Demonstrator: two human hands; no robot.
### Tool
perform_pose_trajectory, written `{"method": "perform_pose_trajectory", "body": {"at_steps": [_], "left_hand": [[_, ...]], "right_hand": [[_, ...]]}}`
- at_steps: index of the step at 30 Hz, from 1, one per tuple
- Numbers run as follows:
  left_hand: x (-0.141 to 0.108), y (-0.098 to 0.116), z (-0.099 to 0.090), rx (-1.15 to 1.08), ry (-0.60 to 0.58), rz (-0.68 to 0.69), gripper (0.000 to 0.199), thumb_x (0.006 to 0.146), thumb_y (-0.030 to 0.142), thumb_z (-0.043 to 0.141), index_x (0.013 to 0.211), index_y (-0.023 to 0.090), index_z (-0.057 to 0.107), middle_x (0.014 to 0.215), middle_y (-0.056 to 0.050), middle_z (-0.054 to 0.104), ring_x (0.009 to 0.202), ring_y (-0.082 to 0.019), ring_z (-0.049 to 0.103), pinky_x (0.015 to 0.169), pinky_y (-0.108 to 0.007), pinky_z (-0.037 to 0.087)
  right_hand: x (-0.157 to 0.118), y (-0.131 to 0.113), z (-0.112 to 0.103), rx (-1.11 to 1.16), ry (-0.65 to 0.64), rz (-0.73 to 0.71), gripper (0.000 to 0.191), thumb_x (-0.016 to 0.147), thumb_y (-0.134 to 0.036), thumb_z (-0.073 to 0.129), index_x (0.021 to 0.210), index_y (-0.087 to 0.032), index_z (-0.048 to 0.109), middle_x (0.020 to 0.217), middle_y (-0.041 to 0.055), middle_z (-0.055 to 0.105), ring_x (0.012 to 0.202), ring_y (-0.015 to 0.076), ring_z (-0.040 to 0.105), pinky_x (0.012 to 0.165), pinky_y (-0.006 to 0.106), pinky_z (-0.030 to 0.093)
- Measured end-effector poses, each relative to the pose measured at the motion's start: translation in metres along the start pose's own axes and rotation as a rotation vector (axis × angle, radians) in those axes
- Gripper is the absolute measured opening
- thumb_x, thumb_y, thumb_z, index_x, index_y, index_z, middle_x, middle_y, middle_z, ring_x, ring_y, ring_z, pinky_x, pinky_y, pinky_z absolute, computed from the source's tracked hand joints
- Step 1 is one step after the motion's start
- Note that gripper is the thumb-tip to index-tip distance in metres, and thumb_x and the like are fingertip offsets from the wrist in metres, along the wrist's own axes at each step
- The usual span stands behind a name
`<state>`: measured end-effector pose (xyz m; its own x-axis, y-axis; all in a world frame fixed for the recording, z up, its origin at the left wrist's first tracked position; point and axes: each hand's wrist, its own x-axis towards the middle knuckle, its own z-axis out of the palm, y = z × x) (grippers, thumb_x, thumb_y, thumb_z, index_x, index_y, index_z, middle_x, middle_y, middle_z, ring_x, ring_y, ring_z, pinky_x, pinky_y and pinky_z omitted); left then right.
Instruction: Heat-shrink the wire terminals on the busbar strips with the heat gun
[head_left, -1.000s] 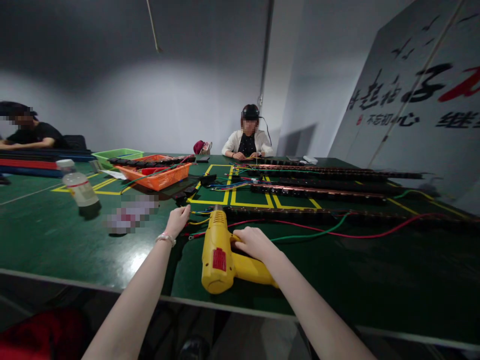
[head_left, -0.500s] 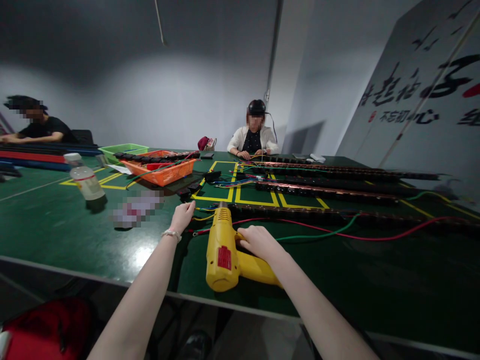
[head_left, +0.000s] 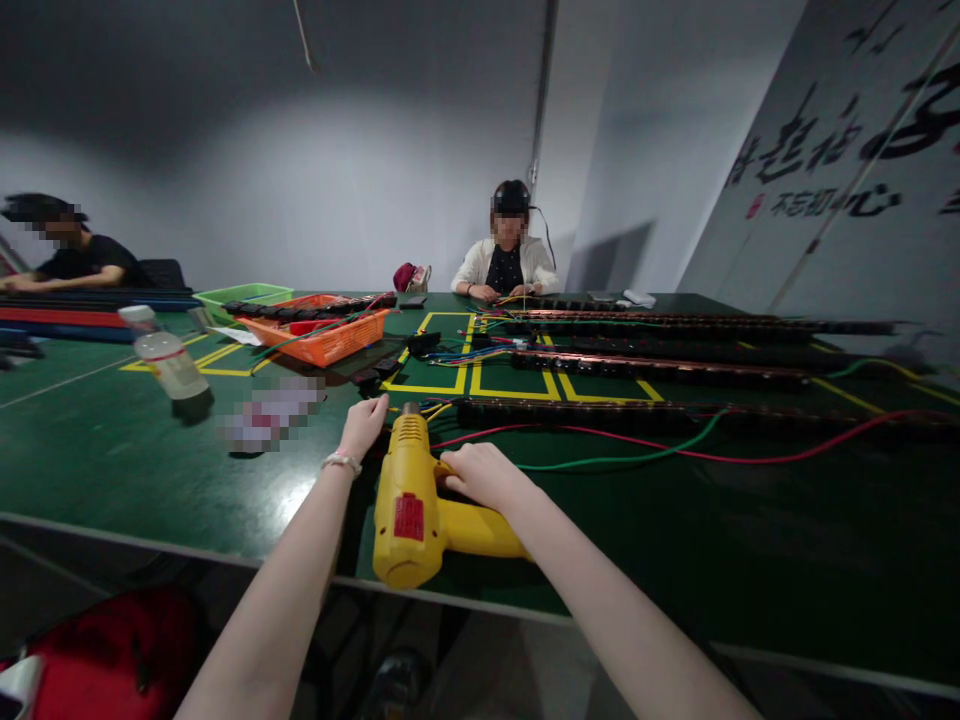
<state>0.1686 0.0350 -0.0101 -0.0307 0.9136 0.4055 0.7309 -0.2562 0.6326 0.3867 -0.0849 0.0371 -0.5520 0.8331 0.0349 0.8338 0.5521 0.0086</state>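
- Clearly, the green surface (head_left: pixel 675 540) is the largest thing here, marked out with yellow lines (head_left: pixel 517 396).
- Long dark bundles (head_left: pixel 570 412) lie across its middle and right; a red wire (head_left: pixel 750 460) and a green wire (head_left: pixel 637 461) run along the near side of the closest one.
- A co-worker (head_left: pixel 506 265) in a white jacket sits at the far side, hands low over the surface.
- An orange basket (head_left: pixel 345 338) stands left of centre, with a dark bundle across its top; a green basket (head_left: pixel 247 293) is just behind it.
- The yellow heat gun (head_left: pixel 409 500) is at the near edge, nozzle pointing forward beside the closest bundle's left end, handle out to the right.
- A capped bottle (head_left: pixel 172 365), tilted in this view, is farther left.
- Of the person's hands, the right hand (head_left: pixel 487 478) is closed around the heat gun's handle; the left hand (head_left: pixel 365 425) has its fingers curled in by the nozzle, and whether it grips a wire cannot be told.
- A pale bracelet (head_left: pixel 343 460) circles the left wrist.
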Motion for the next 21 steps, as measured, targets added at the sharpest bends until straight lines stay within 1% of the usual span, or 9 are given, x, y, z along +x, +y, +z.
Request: {"method": "perform_pose_trajectory", "body": {"at_steps": [4, 8, 12, 16, 21], "left_hand": [[0.002, 0.000, -0.002, -0.061, -0.012, -0.021, 0.044, 0.079, 0.049, 0.035, 0.048, 0.018, 0.041, 0.049, -0.001, 0.044, 0.055, -0.012, 0.038, 0.053, -0.025, 0.026], [0.003, 0.001, -0.004, -0.113, -0.020, -0.067, 0.042, 0.079, 0.046, 0.037, 0.049, 0.017, 0.045, 0.048, -0.001, 0.046, 0.057, -0.013, 0.039, 0.053, -0.024, 0.028], [0.003, 0.002, -0.006, -0.126, -0.037, -0.081, 0.041, 0.079, 0.044, 0.039, 0.051, 0.016, 0.048, 0.048, -0.002, 0.048, 0.059, -0.013, 0.041, 0.053, -0.023, 0.030], [0.002, 0.003, -0.006, -0.136, -0.048, -0.083, 0.041, 0.079, 0.045, 0.040, 0.051, 0.016, 0.048, 0.049, -0.002, 0.049, 0.059, -0.014, 0.042, 0.052, -0.023, 0.031], [0.000, 0.004, -0.005, -0.129, -0.036, -0.080, 0.042, 0.079, 0.048, 0.038, 0.051, 0.017, 0.044, 0.049, 0.000, 0.045, 0.055, -0.012, 0.039, 0.051, -0.023, 0.029]], "right_hand": [[0.014, -0.013, 0.002, 0.008, 0.018, -0.029, 0.025, 0.088, -0.035, 0.049, 0.098, -0.018, 0.063, 0.094, 0.0099, 0.069, 0.090, 0.0226, 0.064, 0.073, 0.028, 0.043], [0.021, -0.020, 0.003, 0.019, 0.027, -0.041, 0.026, 0.088, -0.034, 0.049, 0.102, -0.018, 0.063, 0.096, 0.0101, 0.069, 0.092, 0.0226, 0.064, 0.074, 0.028, 0.044], [0.023, -0.019, 0.003, 0.038, 0.030, -0.053, 0.025, 0.088, -0.034, 0.048, 0.102, -0.018, 0.062, 0.096, 0.0095, 0.069, 0.091, 0.0227, 0.064, 0.071, 0.028, 0.044], [0.021, -0.015, 0.003, 0.066, 0.023, -0.064, 0.024, 0.088, -0.036, 0.049, 0.100, -0.020, 0.062, 0.095, 0.0076, 0.069, 0.090, 0.0221, 0.064, 0.069, 0.027, 0.043], [0.016, -0.008, 0.004, 0.099, 0.008, -0.058, 0.022, 0.087, -0.036, 0.051, 0.096, -0.021, 0.063, 0.094, 0.0063, 0.069, 0.089, 0.0206, 0.063, 0.070, 0.026, 0.041]]}}
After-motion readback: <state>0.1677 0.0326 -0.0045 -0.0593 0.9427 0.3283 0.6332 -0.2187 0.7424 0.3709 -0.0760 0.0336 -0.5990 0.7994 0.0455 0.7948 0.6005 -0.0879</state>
